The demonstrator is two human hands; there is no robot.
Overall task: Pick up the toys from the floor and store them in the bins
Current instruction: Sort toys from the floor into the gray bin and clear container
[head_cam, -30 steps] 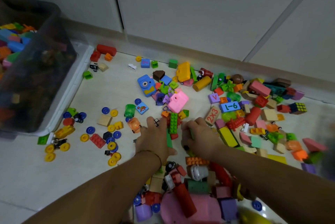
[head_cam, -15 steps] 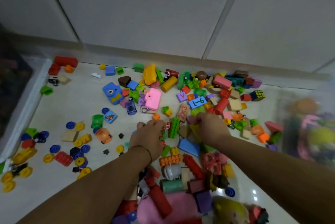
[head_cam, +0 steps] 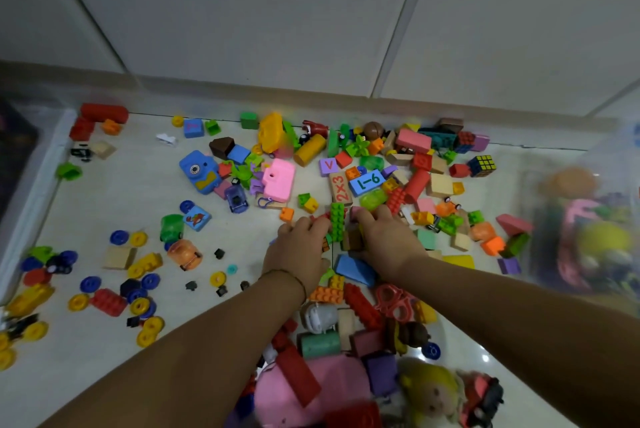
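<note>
Tan wooden block (head_cam: 341, 189): bore "2×3" in red. Blue rectangular block (head_cam: 366, 181): bore "9-1" in green (seen upside down). Purple square block (head_cam: 328, 166): bore a red "V".

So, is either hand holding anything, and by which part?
Cannot tell. The left hand and right hand curl over the toys either side of a green brick; any grip is hidden.

head view, looking steeply down, close over floor (head_cam: 104, 205)
</note>
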